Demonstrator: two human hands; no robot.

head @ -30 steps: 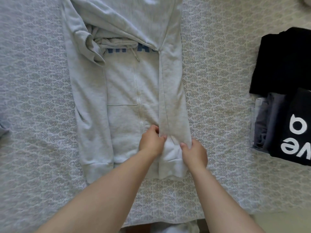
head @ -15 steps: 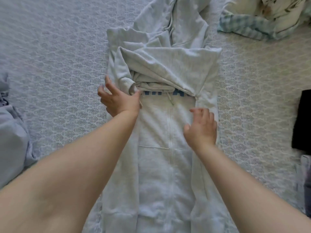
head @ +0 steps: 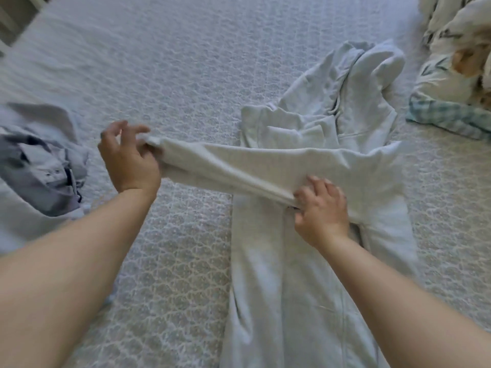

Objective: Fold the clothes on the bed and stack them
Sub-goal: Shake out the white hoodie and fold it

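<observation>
Grey fleece makes up the hoodie, which is laid lengthwise on the bed, right of the middle of the view, with its hood bunched at the far end and its body running toward the near edge. One sleeve is drawn out sideways across the chest, raised off the patterned cover and stretched toward the left. The cuff end of that sleeve is pinched by the left hand: thumb and curled fingers are closed on the cloth, while the other fingers are lifted and spread above it. The lower edge of the sleeve, where it crosses the hoodie's front near the zip line, is gripped by the right hand, whose fingers are curled over the fabric with the knuckles turned upward. Both forearms are bare and reach in from the near edge of the view.

A bluish-grey buttoned shirt is seen crumpled at the left edge of the bed, well apart from the hoodie. At the far right a rumpled heap of bedding with a leafy print is seen, and a piece of blue-green checked cloth is spread beside it, near the hood but not touching it. The whole view is somewhat blurred, so finer detail on the cloth cannot be made out.
</observation>
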